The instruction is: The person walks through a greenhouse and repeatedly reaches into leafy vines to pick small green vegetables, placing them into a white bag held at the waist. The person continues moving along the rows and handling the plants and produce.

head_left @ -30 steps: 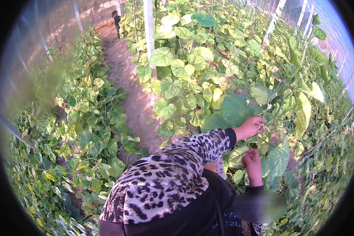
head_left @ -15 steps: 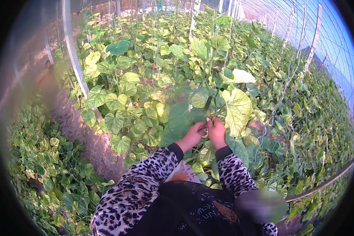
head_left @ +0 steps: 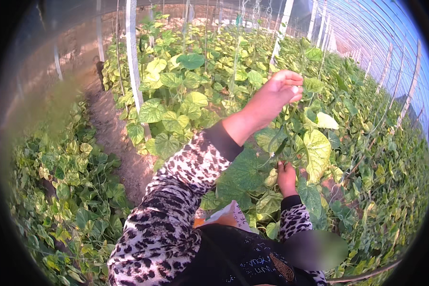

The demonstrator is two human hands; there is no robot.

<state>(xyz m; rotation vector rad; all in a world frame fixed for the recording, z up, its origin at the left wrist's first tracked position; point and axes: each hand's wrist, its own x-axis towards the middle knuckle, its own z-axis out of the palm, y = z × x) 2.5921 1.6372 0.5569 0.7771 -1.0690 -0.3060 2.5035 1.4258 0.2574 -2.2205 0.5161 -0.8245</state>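
A climbing cucumber vine [head_left: 291, 114] stands in front of me, with broad leaves and a dark green cucumber [head_left: 281, 146] hanging from it. My left hand [head_left: 277, 95] is raised beside the upper vine, its fingers curled toward the thumb; what they hold, if anything, is hidden. Lower down, just below the cucumber, my right hand [head_left: 286, 179] has its fingers pinched together among the stems. I cannot make out what is between them. A pale yellow-green fruit or folded leaf [head_left: 271, 178] lies left of the right fingers. A large yellowing leaf [head_left: 317, 155] hangs to their right.
A white post [head_left: 133, 62] rises at the left beside a bare soil path [head_left: 112, 138]. Dense vines [head_left: 376, 186] fill the right side under the curved greenhouse frame. Thin strings hang among the plants. A white and orange bag [head_left: 231, 218] is at my waist.
My left hand has left the lower stem and risen to the upper part of the vine. The right hand stays low below the cucumber. The whole view has shifted, moving the plants rightward.
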